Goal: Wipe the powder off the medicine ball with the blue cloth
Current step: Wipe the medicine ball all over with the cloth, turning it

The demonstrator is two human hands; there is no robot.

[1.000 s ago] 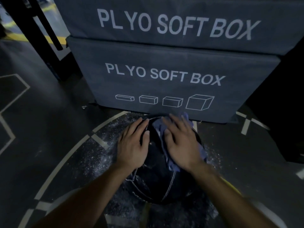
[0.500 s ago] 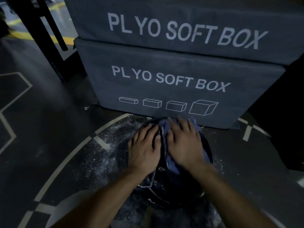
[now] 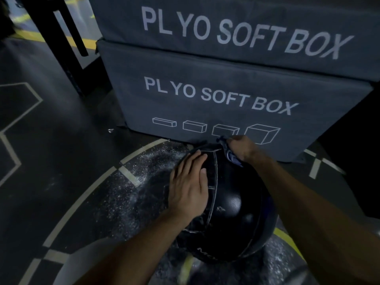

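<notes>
Medicine ball [image 3: 230, 204] sits on the floor just in front of the lower plyo box [image 3: 216, 103], left hand [image 3: 189, 188] flat on its left side, fingers straight. Right hand [image 3: 242, 148] grips the blue cloth [image 3: 231, 157] at the ball's far top; brace with the left, wipe firmly across each panel, turning the ball to reach unwiped areas.

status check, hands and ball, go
Left hand flat on medicine ball. Right hand grips blue cloth at ball's far side. Plyo box close behind.
</notes>
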